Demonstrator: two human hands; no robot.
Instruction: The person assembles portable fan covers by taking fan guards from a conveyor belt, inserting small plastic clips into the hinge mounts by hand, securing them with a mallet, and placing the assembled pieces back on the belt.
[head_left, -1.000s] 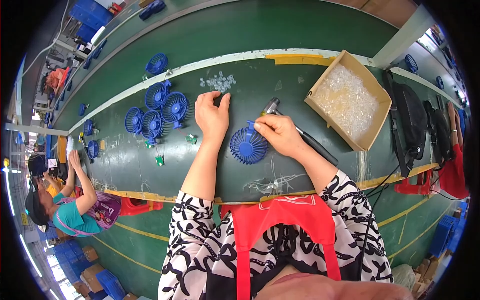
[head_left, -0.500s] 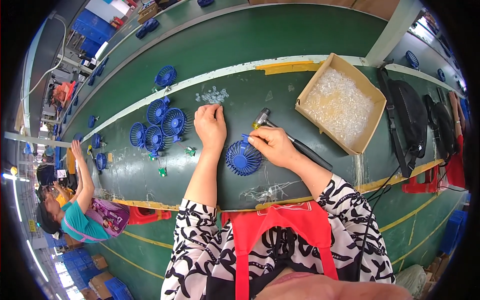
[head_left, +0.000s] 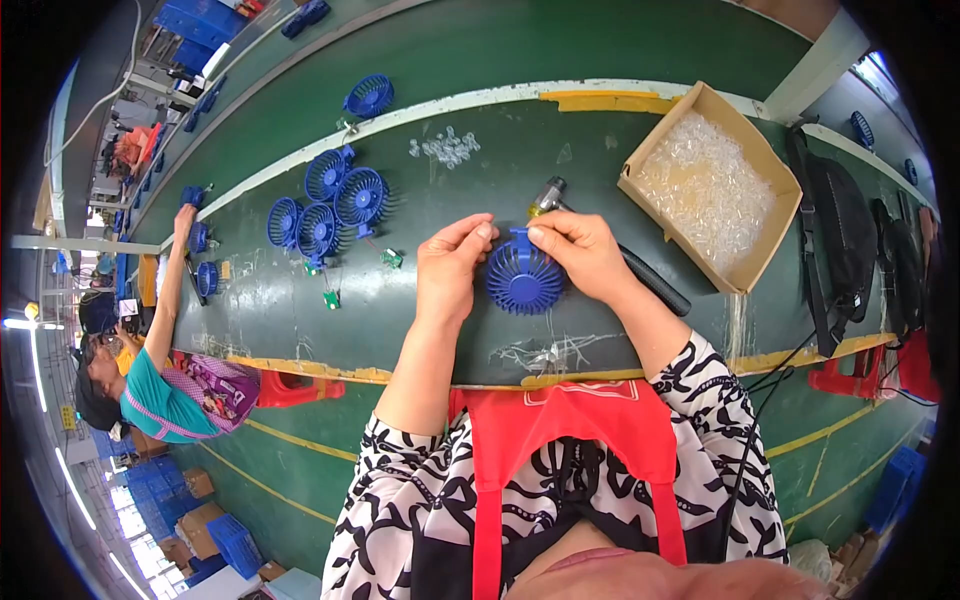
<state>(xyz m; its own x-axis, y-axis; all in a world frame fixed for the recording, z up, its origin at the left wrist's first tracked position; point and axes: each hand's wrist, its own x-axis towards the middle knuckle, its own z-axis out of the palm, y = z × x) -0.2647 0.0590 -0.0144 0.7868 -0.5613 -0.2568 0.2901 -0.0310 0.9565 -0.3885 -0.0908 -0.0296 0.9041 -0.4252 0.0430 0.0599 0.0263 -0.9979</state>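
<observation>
A round blue fan grille lies on the green bench in front of me, its short neck pointing away. My right hand pinches that neck between thumb and fingers. Just left of it, my left hand has thumb and fingertips pressed together; whatever is between them is too small to make out. Beyond the hands lies a hammer, its head near the grille's neck and its black handle passing partly under my right hand. A loose pile of small clear plastic pieces sits farther off.
A cardboard box full of clear pieces stands at right, beside a black bag. Several blue fan grilles with small green circuit boards lie at left. A co-worker reaches over the bench at far left.
My left hand has come from the pile of clear pieces to beside the grille's neck. The right hand still grips the neck. At far left the co-worker's arm has stretched farther out.
</observation>
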